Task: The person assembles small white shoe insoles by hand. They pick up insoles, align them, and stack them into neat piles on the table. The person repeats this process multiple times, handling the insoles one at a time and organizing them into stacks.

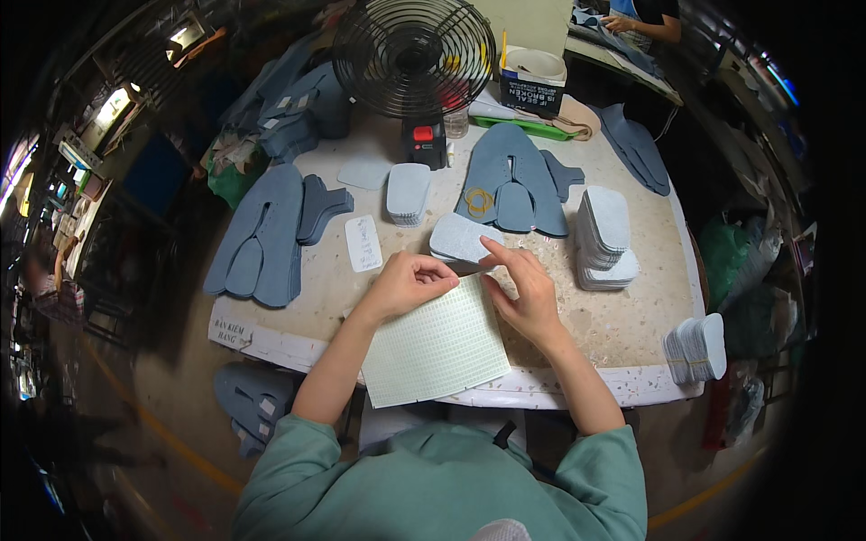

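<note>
A pale green sheet (435,343) printed with a fine grid of small marks lies before me at the table's front edge. My left hand (415,284) is over its far edge, fingers curled and thumb and fingertips pinched together; whatever they hold, if anything, is too small to make out. My right hand (525,293) is beside the sheet's far right corner, thumb and index finger apart. That index fingertip reaches the right end of a low stack of light grey rounded pads (462,236), though contact cannot be judged.
Stacked blue-grey shoe-upper pieces (262,234) lie left, with more (510,153) behind the pads. Pad stacks stand behind (409,191) and right (603,230); a banded bundle (695,350) sits at the right corner. A black fan (415,59) stands at the back. Another person's hand (618,24) shows far right.
</note>
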`<state>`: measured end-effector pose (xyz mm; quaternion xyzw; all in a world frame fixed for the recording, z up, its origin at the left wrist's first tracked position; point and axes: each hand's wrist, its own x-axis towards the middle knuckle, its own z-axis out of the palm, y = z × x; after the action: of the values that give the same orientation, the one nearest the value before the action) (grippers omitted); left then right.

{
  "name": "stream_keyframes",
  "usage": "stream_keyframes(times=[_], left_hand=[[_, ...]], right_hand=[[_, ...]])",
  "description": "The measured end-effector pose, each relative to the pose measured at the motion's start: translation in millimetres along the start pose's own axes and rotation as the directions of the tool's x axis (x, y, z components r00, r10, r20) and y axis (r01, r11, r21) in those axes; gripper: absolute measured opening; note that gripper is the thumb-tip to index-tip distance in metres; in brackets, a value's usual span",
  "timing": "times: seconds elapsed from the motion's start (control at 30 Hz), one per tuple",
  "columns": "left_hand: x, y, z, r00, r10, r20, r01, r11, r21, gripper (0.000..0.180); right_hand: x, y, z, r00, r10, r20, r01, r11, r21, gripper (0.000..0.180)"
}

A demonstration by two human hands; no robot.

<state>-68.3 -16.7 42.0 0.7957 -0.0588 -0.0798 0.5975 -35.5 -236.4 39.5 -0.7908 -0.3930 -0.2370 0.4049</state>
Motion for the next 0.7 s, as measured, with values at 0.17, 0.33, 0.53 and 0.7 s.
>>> stream_keyframes(times=[0.17, 0.33, 0.53, 0.7], left_hand=[[0.2, 1.0, 0.8, 1.000, 0.005, 0.012, -0.005, 1.000, -0.004, 0.015], [-0.4, 2.8, 0.1, 0.999, -0.014, 0.042, 0.014, 1.000, -0.020, 0.015], [-0.6, 2.7, 2.4, 0.996, -0.011, 0.090, 0.016, 0.998, -0.056, 0.015], [-0.2, 1.1, 2.4, 0.994, -0.021, 0.106, 0.025, 0.999, -0.037, 0.013]], right_hand=[[-0.2, -0.7, -2.0, 0.999, -0.015, 0.045, 0.015, 1.000, 0.006, 0.064], [-1.8, -3.1, -0.7, 0.997, 0.083, 0.005, -0.083, 0.985, 0.153, 0.064], [-2.4, -7.1, 0.4, 0.995, 0.031, 0.095, -0.054, 0.967, 0.248, 0.065], [-3.1, -7.2, 0.7, 0.991, 0.025, 0.129, -0.058, 0.965, 0.256, 0.068]])
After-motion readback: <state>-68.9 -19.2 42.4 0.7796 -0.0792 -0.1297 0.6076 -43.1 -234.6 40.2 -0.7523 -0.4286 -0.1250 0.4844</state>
